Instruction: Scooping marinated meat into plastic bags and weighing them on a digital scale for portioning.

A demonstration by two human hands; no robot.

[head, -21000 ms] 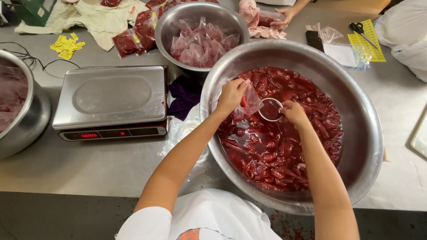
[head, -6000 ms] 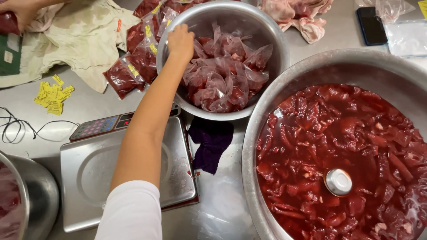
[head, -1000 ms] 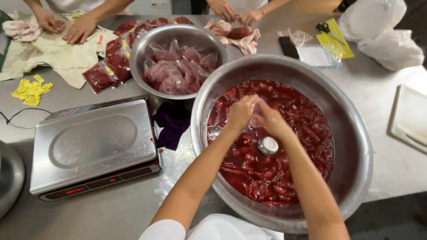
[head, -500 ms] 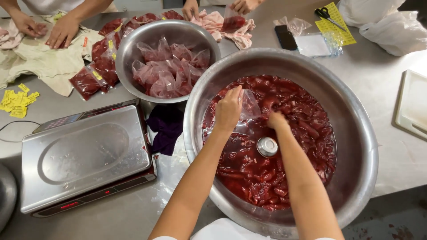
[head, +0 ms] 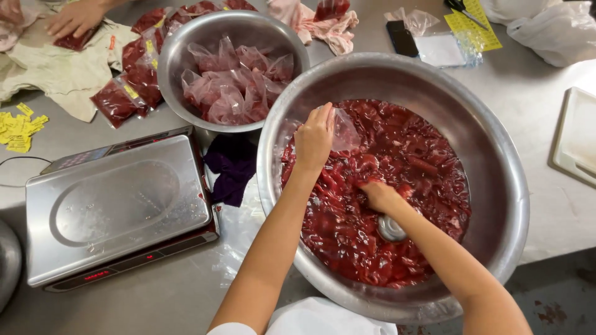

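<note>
The left hand (head: pixel 315 138) is up over the near-left side of the big steel basin (head: pixel 496 149), fingers pinched on the mouth of a small clear plastic bag (head: pixel 343 131). The bag is thin and see-through, crinkled, with a glossy sheen; it hangs slack to the right of the hand just above the red mix, and looks about empty, though the red showing through it makes that hard to judge.

The right hand (head: pixel 379 195) is down in the basin, fingers curled into the wet red strips (head: pixel 428 167), which lie dark and shiny in red liquid and fill most of the bottom. Whether it has closed on any of them I cannot tell, as the fingertips are sunk in the mix. Just below that hand a small round metal cup (head: pixel 391 228) sits half sunk among the pieces.

Behind the basin stands a smaller steel bowl (head: pixel 180 56) heaped with filled, knotted bags (head: pixel 236 84) of the same red stuff. To the left is a flat digital scale (head: pixel 118 208), and a dark purple cloth (head: pixel 233 167) lies between it and the basin. At the far left corner another person's hand (head: pixel 74 18) presses on a sealed red packet lying on a pale cloth (head: pixel 49 71)
</note>
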